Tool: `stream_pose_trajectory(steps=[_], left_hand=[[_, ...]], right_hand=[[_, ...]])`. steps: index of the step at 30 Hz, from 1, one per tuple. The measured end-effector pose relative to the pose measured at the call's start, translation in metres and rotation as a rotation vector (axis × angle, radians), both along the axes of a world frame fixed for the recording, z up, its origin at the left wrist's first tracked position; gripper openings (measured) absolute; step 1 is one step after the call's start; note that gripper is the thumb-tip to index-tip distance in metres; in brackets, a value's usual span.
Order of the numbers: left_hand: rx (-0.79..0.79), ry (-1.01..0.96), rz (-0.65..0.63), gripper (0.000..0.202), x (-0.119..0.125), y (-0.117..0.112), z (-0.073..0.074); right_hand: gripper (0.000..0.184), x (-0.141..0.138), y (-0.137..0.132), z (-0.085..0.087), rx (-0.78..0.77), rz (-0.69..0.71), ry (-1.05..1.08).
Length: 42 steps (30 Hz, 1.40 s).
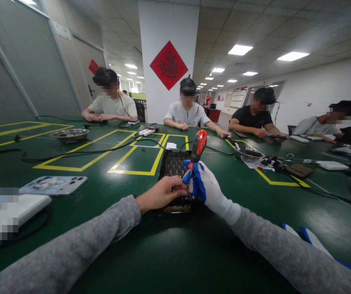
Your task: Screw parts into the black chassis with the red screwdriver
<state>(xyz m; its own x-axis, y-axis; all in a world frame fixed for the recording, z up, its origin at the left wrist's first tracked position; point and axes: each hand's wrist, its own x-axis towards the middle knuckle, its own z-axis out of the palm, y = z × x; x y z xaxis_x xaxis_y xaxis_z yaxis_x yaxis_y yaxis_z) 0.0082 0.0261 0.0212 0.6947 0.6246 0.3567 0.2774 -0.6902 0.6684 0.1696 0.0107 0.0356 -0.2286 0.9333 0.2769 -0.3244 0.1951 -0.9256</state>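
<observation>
- Two grey knit sleeves run in from the bottom edge, and both hands meet over the black device (174, 165), which is my reference for everything below.
- Right hand (207, 188): wears a white fabric glove with blue coated fingertips. It is wrapped tight round one screwdriver (198, 147), which has a bulbous red-and-black handle, stands upright with a slight tilt, and has its thin shaft pointing down onto the device's near edge.
- Left hand (160, 194): bare, fingers curled shut, tips pinched at the shaft's lower end. I can't tell what sits between them.
- Device: one flat black rectangle with a perforated grid surface, lying on the matte green table (175, 253).
- Near right of the device: one spare glove (310, 241), white and blue, lying flat.
- Left of the device: one phone (53, 184), glossy and face down, with one white slab (31, 206) just nearer than it.
- Beyond the device: yellow tape rectangles (135, 157) and black cables (71, 154).
- Two round metal bowls: one far left (69, 134), one far right (249, 154).
- Far side: I count four seated people (187, 114).
- Behind them: one white pillar (169, 24) with one red diamond sign (168, 65).
</observation>
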Motion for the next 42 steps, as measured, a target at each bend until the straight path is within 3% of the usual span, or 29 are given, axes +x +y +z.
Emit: stream_pose_trajectory(steps=[8, 17, 23, 32, 38, 42], left_hand=[[-0.043, 0.004, 0.092, 0.02, 0.0008, -0.0013, -0.0001], [0.056, 0.028, 0.047, 0.015, 0.0001, -0.0012, 0.0021], [-0.033, 0.017, 0.127, 0.017, 0.0012, -0.002, -0.0009], [0.041, 0.025, -0.012, 0.015, 0.0008, 0.0002, 0.0008], [-0.013, 0.041, 0.097, 0.02, 0.0018, -0.0017, 0.0015], [0.025, 0.031, 0.076, 0.017, 0.0006, -0.0014, 0.0021]], right_hand=[[0.029, -0.0009, -0.0004, 0.001, 0.043, -0.066, -0.01], [0.033, 0.0011, 0.0022, -0.0037, -0.016, 0.004, 0.063], [0.029, -0.0007, -0.0003, -0.0016, 0.036, -0.047, -0.005], [0.032, 0.0007, 0.0022, -0.0025, -0.008, -0.01, 0.035], [0.032, 0.0003, 0.0019, -0.0033, 0.005, -0.034, 0.069], [0.034, 0.0, 0.0021, -0.0019, 0.004, -0.065, 0.052]])
